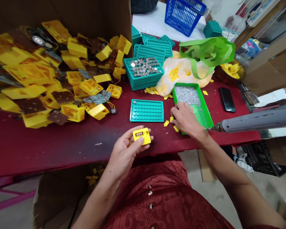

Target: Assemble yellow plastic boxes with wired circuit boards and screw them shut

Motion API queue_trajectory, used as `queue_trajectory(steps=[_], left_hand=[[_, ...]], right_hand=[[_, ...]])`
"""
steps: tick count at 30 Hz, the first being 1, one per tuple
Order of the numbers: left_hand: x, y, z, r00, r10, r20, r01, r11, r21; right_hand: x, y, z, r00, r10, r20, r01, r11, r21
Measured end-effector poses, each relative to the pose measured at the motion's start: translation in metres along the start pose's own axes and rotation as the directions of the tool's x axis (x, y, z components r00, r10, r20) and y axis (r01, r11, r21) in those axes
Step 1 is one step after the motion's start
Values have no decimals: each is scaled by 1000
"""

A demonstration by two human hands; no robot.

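Note:
My left hand is closed around a small yellow plastic case, thumb on its face. Several button cells sit in a row in the case's open slot. Over the near left edge of a green tray, my right hand has its fingers curled downward, close to small yellow battery covers on the table. What its fingertips hold, if anything, is hidden. Many small silvery screws fill the tray's far part. Beyond my left hand lies a teal blister tray with one button cell in its corner.
Yellow cases with wires and boards heap up at left. A stack of teal trays bears loose button cells. A grey electric screwdriver points in from the right, near a black phone. A green bag lies behind.

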State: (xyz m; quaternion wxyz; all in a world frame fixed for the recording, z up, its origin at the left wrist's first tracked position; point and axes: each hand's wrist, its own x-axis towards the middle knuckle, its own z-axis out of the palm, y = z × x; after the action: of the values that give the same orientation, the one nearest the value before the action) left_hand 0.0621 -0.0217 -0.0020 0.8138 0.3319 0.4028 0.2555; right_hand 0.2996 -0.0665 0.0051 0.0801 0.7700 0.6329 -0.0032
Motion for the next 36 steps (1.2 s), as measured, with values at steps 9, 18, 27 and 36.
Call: queue_trajectory(steps=[9,18,27,36], left_hand=[[7,-13,6,1000,16,-21,-16,1000,-3],[14,-18,9,990,138,-34,-134,985,111],[14,-21,10,980,198,-32,-173,917,359],[9,-12,12,975,216,-52,-186,922,341]], right_hand=[[-31,-26,-7,910,236,-341,121,636,762],[-22,-79,-5,979,202,3,-49,222,974],[-20,-85,1,966,258,28,-84,209,974],[-25,-90,-11,969,169,-182,87,458,885]])
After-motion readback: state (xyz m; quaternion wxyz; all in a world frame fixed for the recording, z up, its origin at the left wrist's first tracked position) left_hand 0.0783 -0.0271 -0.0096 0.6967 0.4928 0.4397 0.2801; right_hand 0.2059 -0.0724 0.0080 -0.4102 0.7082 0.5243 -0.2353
